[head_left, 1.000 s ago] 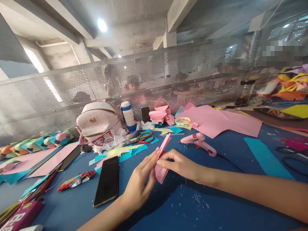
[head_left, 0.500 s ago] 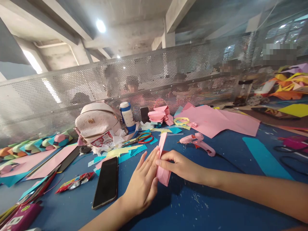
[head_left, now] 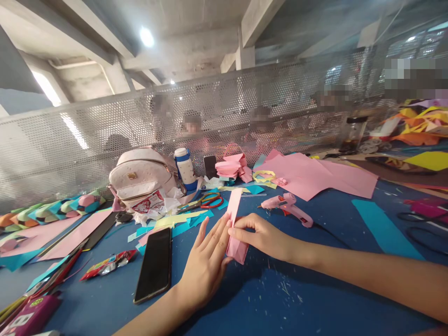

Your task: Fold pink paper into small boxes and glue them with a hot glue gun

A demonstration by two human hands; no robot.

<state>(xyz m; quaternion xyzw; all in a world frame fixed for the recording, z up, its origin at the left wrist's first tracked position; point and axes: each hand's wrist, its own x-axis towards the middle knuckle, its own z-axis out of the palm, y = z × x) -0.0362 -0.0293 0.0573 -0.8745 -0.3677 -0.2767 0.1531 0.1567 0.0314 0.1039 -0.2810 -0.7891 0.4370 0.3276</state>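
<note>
On the table, paper strip: tipped down flatter than a second ago.
Left hand: fingers spread, flat against its side.
Right hand: pinching the fold, likely creasing.

No lettering anywhere is clear enough to read.

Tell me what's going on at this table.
A person is working a folded pink paper strip on the blue table. The right hand pinches it around the middle, while the left hand presses flat against its side. A black phone lies left of the hands, a pink glue gun behind them.
</note>
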